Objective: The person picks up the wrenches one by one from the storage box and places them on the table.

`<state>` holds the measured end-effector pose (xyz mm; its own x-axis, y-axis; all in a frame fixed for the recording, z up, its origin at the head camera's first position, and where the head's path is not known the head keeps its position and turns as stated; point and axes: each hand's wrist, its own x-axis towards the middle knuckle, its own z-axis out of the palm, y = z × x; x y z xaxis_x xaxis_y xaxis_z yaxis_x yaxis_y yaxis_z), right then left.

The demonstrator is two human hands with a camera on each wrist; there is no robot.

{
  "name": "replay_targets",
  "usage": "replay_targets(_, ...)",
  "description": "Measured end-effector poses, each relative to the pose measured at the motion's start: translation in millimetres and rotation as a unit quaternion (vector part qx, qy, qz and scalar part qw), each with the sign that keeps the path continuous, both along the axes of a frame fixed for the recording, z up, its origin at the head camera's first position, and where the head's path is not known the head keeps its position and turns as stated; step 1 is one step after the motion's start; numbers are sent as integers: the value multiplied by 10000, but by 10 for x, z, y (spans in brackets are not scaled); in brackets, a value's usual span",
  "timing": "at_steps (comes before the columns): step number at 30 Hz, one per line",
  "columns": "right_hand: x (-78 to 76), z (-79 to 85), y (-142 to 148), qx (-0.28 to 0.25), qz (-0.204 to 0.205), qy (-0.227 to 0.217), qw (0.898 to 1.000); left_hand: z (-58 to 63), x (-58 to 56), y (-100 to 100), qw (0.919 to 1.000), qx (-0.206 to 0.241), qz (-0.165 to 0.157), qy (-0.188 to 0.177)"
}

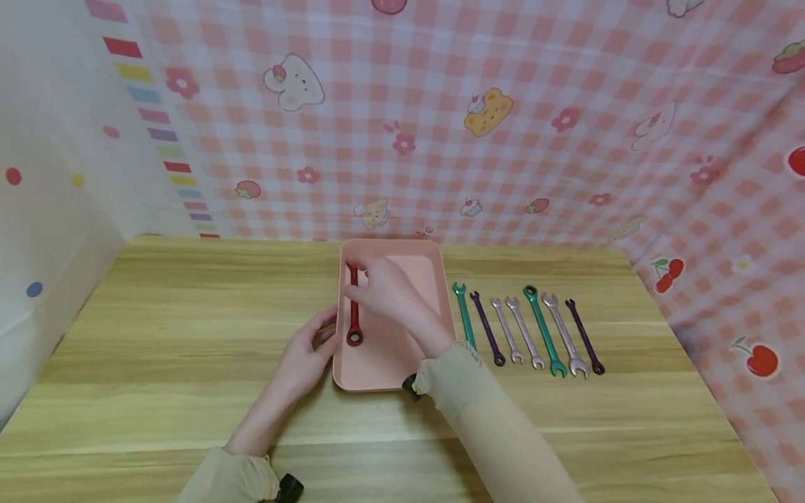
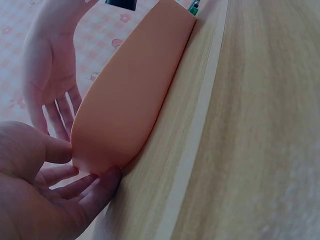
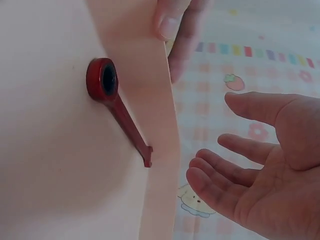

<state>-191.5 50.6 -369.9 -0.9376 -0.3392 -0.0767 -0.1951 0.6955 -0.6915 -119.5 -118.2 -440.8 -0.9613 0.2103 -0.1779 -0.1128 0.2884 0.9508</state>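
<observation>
Red wrench (image 3: 116, 102) lies just beside right hand (image 3: 255, 170).

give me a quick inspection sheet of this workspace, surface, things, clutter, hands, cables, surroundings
surface: wooden table, light grain, bare patches on both sides
job's things: pink tray at the middle; red wrench lies inside it along the left wall, ring end toward the person
clutter: row of seven wrenches right of the tray, green, purple and silver, lying side by side
hands: left hand touches the tray's left near edge, fingers relaxed; right hand is above the tray by the red wrench's far end, open, holding nothing
cables: nothing seen
surroundings: pink checked cloth with cartoon prints behind and right; white dotted cloth on the left
</observation>
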Motion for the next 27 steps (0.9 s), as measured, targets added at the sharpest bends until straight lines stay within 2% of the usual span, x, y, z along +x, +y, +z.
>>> replay_targets(4,-102,-32,-44,101,122,33,9999,-1,-1,-2,10000,-20,37,11)
replay_targets(11,-313,-210,-68,354,-386,-448,9976,8,5,5,10000,-39,20,-1)
replay_targets(14,-379,-281,-86,418,-408,-463,9972,7,10,-1,10000,-40,48,-46)
replay_targets(19,-423,-387,-105,611,-450,-553,9956,-6,15,-4,10000,36,50,-76)
replay_targets(27,-448,-496,-161,1008,-716,-253,9920,0,12,-8,9999,90,83,-43)
